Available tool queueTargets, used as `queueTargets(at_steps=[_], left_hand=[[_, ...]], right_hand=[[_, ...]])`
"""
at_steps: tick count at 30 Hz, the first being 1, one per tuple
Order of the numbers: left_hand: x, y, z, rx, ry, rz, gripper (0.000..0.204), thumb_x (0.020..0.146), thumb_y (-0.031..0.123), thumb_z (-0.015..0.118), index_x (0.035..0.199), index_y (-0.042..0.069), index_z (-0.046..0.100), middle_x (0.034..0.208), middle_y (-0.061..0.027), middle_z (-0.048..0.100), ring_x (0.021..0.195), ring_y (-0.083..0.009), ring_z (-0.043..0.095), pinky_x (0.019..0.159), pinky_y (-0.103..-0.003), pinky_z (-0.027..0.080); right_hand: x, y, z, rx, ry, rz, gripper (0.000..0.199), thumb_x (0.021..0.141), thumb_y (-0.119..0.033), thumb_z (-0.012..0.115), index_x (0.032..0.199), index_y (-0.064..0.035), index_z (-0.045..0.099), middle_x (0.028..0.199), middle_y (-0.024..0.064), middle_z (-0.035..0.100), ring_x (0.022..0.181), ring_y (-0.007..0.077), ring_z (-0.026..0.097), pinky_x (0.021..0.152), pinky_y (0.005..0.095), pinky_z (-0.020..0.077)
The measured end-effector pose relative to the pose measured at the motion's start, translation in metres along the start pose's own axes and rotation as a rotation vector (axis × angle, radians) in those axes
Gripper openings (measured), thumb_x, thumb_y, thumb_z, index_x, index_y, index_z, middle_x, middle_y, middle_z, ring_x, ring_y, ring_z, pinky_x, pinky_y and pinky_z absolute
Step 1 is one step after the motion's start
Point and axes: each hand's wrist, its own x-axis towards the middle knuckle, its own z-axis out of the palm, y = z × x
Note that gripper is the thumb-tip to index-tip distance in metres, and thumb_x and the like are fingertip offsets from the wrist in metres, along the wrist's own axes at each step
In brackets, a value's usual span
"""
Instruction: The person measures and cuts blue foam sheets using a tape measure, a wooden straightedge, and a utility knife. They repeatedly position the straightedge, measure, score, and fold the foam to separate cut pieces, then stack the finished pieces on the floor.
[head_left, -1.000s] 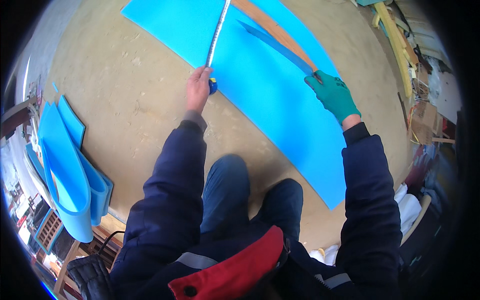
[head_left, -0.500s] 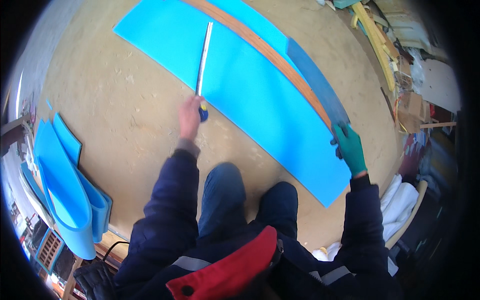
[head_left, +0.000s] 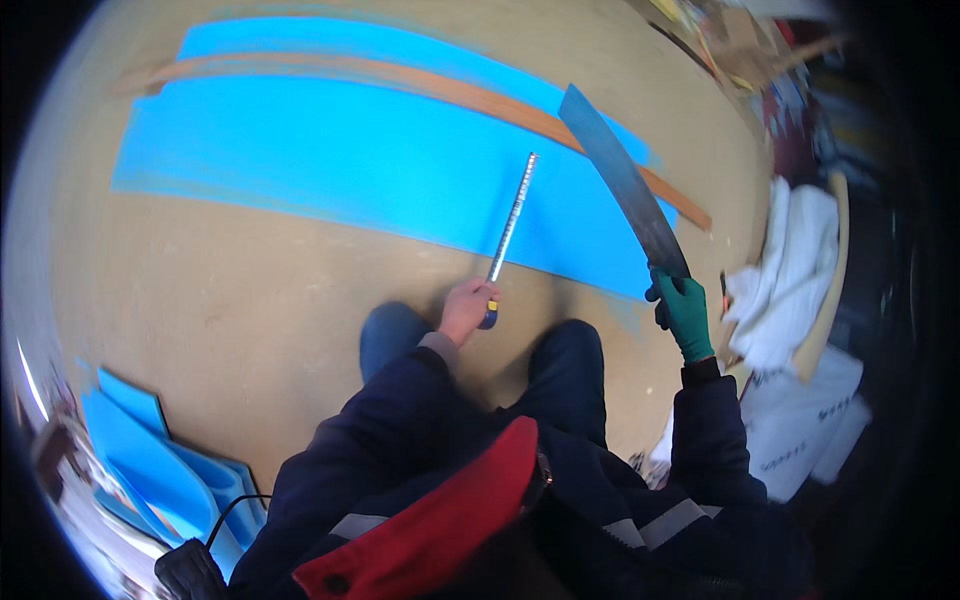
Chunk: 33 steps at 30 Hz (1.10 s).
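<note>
A long blue foam sheet (head_left: 330, 150) lies flat on the floor ahead of me, with a narrow brown wooden strip (head_left: 440, 88) lengthwise across it. My bare left hand (head_left: 468, 311) is closed around a tape measure (head_left: 490, 315) with a blue and yellow case. Its drawn-out metal tape reaches over the sheet's near edge, pointing away from me. On the right, my right hand (head_left: 684, 312), in a green and dark glove, grips a long flat grey blade (head_left: 625, 185). The blade slants up to the left, its far end in front of the strip. Fingers hide its grip.
Folded blue foam (head_left: 160, 470) stands at the lower left. White cloth or sheeting (head_left: 790, 270) and white printed bags (head_left: 800, 430) lie to the right. Wood scraps and clutter (head_left: 745, 45) fill the far right corner. Tan floor (head_left: 260, 290) surrounds the sheet.
The view has turned, so the sheet now runs more crosswise. My left hand with the tape measure is nearer the sheet's right end. The blade has left its place alongside the strip and now crosses it.
</note>
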Motion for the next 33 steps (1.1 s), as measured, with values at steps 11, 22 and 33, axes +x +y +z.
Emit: queueTargets(at_steps=[11, 22, 33], left_hand=[[0.082, -0.070, 0.152, 0.239, -0.051, -0.143, 0.025, 0.111, 0.018, 0.057, 0.106, 0.000, 0.073, 0.101, -0.0066, 0.077, 0.088, -0.0123, 0.068, 0.083, -0.029, 0.056], [0.090, -0.088, 0.186, 0.170, 0.043, -0.119, 0.026, 0.112, 0.017, 0.057, 0.108, -0.002, 0.075, 0.103, -0.0066, 0.078, 0.092, -0.0121, 0.068, 0.087, -0.027, 0.054], [0.093, -0.082, 0.177, 0.173, 0.043, -0.143, 0.026, 0.109, 0.020, 0.061, 0.107, -0.001, 0.077, 0.102, -0.0072, 0.080, 0.092, -0.0126, 0.071, 0.087, -0.028, 0.054]], right_hand=[[0.063, 0.260, -0.151, 0.150, 0.067, -0.068, 0.034, 0.101, -0.032, 0.075, 0.099, 0.0010, 0.082, 0.075, 0.0038, 0.075, 0.060, 0.0103, 0.065, 0.058, 0.0298, 0.0505], [0.089, 0.340, -0.177, 0.034, 0.141, 0.040, 0.039, 0.102, -0.039, 0.072, 0.098, -0.0010, 0.083, 0.071, 0.0054, 0.071, 0.058, 0.0111, 0.060, 0.060, 0.0316, 0.0471], [0.151, 0.255, -0.155, -0.456, 0.098, -0.216, 0.051, 0.103, -0.052, 0.067, 0.091, -0.0041, 0.080, 0.062, 0.0115, 0.061, 0.056, 0.0257, 0.060, 0.060, 0.0428, 0.0454]])
